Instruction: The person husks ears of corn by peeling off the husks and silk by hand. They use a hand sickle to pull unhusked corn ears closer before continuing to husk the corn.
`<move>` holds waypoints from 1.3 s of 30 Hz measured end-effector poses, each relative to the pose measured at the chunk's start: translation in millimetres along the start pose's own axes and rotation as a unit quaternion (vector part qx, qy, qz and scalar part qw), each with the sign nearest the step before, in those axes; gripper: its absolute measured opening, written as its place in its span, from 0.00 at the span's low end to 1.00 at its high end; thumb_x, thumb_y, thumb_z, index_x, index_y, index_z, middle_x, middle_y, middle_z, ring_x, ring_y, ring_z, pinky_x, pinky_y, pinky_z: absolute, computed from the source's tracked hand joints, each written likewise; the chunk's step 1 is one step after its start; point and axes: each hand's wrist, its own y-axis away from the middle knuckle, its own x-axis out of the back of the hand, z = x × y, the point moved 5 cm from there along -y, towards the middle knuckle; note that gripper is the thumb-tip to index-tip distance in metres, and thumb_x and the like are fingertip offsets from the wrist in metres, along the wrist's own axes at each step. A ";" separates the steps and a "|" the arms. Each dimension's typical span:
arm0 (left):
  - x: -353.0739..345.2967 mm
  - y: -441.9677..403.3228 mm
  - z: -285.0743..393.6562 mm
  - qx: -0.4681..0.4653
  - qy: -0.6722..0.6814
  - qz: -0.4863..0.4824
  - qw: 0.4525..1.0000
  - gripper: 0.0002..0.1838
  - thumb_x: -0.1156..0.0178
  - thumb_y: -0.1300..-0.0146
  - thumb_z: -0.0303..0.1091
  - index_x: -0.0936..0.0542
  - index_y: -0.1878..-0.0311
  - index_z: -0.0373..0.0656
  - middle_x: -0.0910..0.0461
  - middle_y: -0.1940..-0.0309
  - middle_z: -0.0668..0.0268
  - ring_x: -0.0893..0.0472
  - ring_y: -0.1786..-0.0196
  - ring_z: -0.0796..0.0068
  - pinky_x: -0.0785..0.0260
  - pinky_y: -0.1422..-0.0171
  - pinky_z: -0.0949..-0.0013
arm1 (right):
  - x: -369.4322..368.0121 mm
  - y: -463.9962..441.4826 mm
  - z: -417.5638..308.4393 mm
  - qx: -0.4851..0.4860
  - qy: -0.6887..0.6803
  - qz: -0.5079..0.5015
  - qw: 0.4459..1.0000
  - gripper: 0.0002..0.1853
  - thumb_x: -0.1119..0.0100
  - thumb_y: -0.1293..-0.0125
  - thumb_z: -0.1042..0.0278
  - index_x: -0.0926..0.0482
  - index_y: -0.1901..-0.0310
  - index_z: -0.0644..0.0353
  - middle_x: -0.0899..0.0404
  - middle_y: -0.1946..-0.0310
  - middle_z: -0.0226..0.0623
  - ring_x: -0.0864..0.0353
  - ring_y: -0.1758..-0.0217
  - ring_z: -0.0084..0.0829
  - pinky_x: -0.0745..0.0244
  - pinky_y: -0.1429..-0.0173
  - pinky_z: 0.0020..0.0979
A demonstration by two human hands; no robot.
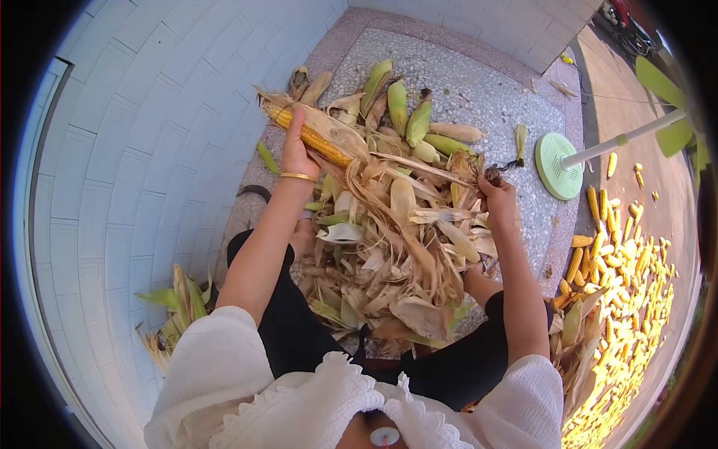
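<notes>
My left hand (298, 153) is wrapped round an ear of corn (318, 141) whose yellow kernels show along one side. Dry husk still covers its other side and trails toward the right. Over at the right, my right hand (497, 196) is closed on a strip of dry husk (437, 170) that stretches across from the ear, with a dark brown tuft at its end. Below and between both hands lies a heap of loose dry husks (381, 254). Several green unhusked ears (397, 105) rest just beyond it.
A green round fan base (557, 166) with a white pole stands at the right. Past it, many husked yellow ears (628, 277) cover the ground. A tiled wall (127, 165) runs along the left. More husks (179, 307) lie by the wall.
</notes>
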 end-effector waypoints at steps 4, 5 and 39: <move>3.4 8.7 -12.8 -0.029 -0.137 -0.011 0.990 0.28 0.27 0.48 0.39 0.28 0.48 0.42 0.23 0.57 0.68 0.23 0.55 0.72 0.29 0.48 0.66 | 5.6 -1.1 -18.1 -0.063 0.046 -0.062 0.995 0.23 0.39 0.38 0.51 0.25 0.60 0.68 0.20 0.70 0.39 0.21 0.76 0.25 0.27 0.73 0.25; -2.5 17.5 -19.3 -0.030 -0.136 -0.013 0.990 0.28 0.27 0.48 0.39 0.28 0.48 0.42 0.23 0.57 0.68 0.23 0.55 0.72 0.29 0.48 0.66 | 9.3 -1.6 -30.5 -0.009 0.079 -0.019 0.997 0.27 0.38 0.39 0.50 0.27 0.53 0.71 0.19 0.65 0.42 0.19 0.71 0.27 0.26 0.67 0.27; -43.1 44.7 -54.4 -0.130 -0.312 -0.132 0.932 0.29 0.29 0.49 0.28 0.32 0.45 0.40 0.24 0.53 0.66 0.24 0.51 0.74 0.30 0.45 0.69 | -50.4 54.1 -84.7 0.311 0.274 -0.036 0.909 0.37 0.34 0.47 0.69 0.39 0.37 0.70 0.27 0.45 0.54 0.27 0.42 0.49 0.33 0.39 0.40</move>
